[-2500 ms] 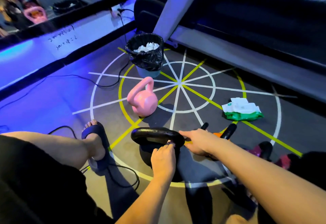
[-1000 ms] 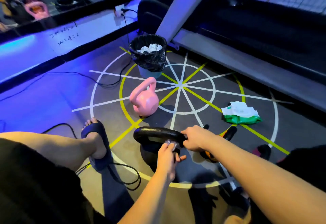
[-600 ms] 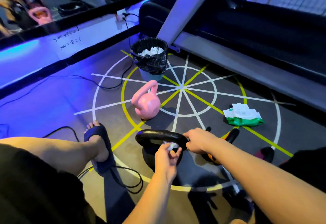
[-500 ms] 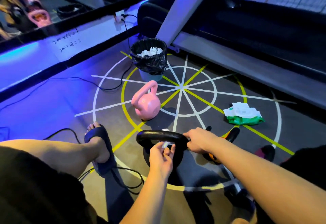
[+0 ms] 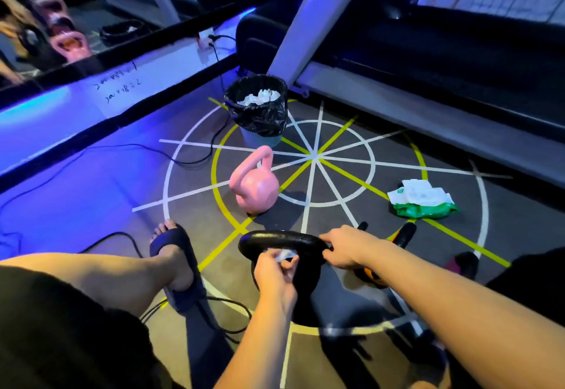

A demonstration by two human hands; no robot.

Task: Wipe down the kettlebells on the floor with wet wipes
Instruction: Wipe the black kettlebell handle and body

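A black kettlebell stands on the floor right in front of me. My right hand grips the right end of its handle. My left hand pinches a small white wet wipe against the underside of the handle. A pink kettlebell sits farther away on the marked circle. An orange kettlebell with a black handle is partly hidden behind my right forearm. A green pack of wet wipes lies to the right.
A bin lined with a black bag holds used wipes beyond the pink kettlebell. A treadmill runs along the right. Black cables cross the floor at left and under my sandalled left foot. A mirror wall rises at left.
My left hand has shifted along the black kettlebell's handle, from gripping its front to pinching the wipe under the handle. My right hand stayed on the handle's right end.
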